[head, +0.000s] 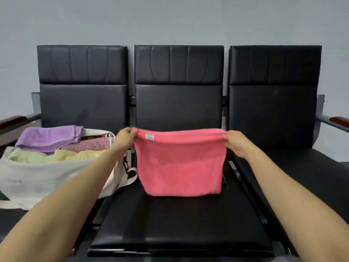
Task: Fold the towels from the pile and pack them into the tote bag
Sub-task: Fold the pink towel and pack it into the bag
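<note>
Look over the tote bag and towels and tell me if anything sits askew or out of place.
The purple towel lies on top of the full tote bag, rising above its rim rather than tucked in; the bag looks overfull. Nothing looks spilled or damaged. The pink towel hangs evenly between the left hand and right hand.

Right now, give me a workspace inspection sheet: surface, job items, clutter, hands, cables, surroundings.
Surface: black padded bench seat, middle of three.
Job's things: pink towel hangs over the middle seat; white tote bag on the left seat holds purple towel, patterned towel, pale yellow towel.
Clutter: nothing seen.
Grippers: left hand and right hand each pinch a top corner of the pink towel.
Cables: nothing seen.
Surroundings: grey wall, wood-topped armrest.
</note>
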A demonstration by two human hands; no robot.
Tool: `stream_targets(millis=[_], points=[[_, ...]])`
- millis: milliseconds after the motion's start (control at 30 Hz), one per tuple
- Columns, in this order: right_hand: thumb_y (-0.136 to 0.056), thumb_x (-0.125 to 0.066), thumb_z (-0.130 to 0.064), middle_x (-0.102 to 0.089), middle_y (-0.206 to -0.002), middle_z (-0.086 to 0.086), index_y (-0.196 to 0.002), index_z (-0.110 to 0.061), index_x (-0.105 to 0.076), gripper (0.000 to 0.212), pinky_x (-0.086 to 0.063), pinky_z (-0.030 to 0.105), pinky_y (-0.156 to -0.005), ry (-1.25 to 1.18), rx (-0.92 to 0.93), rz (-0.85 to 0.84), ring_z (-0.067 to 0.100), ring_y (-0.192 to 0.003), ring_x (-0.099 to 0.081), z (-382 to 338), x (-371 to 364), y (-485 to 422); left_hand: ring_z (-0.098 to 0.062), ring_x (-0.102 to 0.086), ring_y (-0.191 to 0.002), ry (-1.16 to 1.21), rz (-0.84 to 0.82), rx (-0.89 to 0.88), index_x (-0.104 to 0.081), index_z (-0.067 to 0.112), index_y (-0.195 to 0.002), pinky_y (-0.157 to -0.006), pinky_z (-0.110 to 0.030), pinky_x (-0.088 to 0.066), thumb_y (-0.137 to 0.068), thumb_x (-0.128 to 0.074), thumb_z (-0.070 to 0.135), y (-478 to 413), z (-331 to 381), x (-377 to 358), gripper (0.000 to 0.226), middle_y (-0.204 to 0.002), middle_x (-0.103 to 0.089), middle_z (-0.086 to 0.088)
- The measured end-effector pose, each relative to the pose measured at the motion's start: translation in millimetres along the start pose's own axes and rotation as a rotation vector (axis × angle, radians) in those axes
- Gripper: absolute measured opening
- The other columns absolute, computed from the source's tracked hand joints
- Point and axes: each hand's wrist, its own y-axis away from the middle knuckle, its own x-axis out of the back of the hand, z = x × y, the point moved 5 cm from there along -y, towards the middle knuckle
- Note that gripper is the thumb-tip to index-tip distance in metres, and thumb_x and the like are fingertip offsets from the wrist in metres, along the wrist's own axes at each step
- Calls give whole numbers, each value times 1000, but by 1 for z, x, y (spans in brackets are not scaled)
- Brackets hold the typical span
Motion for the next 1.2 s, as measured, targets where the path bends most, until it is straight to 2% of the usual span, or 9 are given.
stream_targets(millis=[100,267,333,500,700,867,1000,1133,1200], points=[[-96,-47,-10,-56,-92,8,-80,-19,-55,19,-44,38,-92,-176,354,180,19,-89,-52,-69,10,-5,-3,-47,-67,215,289,-270,-49,17,-77,-65,-21,-38,-98,-45,25,3,78,22,23,-76,-51,5],[-94,-48,-10,-58,-89,0,-83,-20,-59,19,-43,28,-86,-285,545,195,15,-91,-54,-94,22,34,6,-49,-64,436,185,-426,-52,20,-81,-66,-11,-41,-101,-45,21,41,97,30,21,-76,-54,9],[-93,-49,-7,-64,-90,-1,-85,-20,-64,22,-48,26,-87,-246,529,195,13,-93,-60,-80,23,53,7,-51,-65,418,182,-389,-56,21,-82,-66,-9,-41,-100,-47,19,58,78,35,20,-77,-56,7],[-92,-50,-4,-53,-63,-13,-79,-14,-61,20,-36,16,-59,-66,441,176,-3,-58,-48,-30,29,99,7,-54,-65,280,70,-263,-63,15,-80,-62,-5,-41,-96,-53,13,106,17,37,19,-68,-63,14],[-91,-53,2,-48,-45,-11,-92,-9,-67,17,-24,11,-37,6,120,-67,1,-40,-35,60,30,108,-19,-48,-74,242,-155,59,-58,3,-82,-66,-30,-41,-96,-54,16,125,-72,19,19,-77,-52,-11],[-92,-57,-9,-45,-63,-1,-94,-9,-68,11,-22,20,-45,357,-122,-206,8,-50,-31,120,23,92,-18,-50,-68,71,-232,284,-60,7,-88,-57,-25,-42,-96,-55,21,121,-111,-7,17,-78,-53,-9],[-91,-62,-15,-50,-66,-1,-79,-10,-64,14,-29,21,-48,605,-104,-174,9,-56,-40,122,14,72,-19,-49,-65,-43,-202,313,-60,8,-85,-53,-24,-42,-96,-53,18,105,-122,-21,17,-75,-53,-9],[-90,-61,-17,-44,-66,3,-61,-16,-41,35,-32,28,-57,712,-101,-50,15,-61,-42,124,8,44,-20,-49,-60,-249,-140,265,-59,7,-80,-46,-25,-40,-96,-51,18,85,-126,-30,21,-69,-53,-7],[-88,-59,-17,-48,-71,4,-64,-15,-43,29,-37,29,-62,754,-140,-36,18,-67,-46,136,2,36,-25,-56,-69,-413,-155,241,-61,4,-85,-56,-29,-46,-95,-51,20,80,-133,-35,21,-76,-58,-9]])
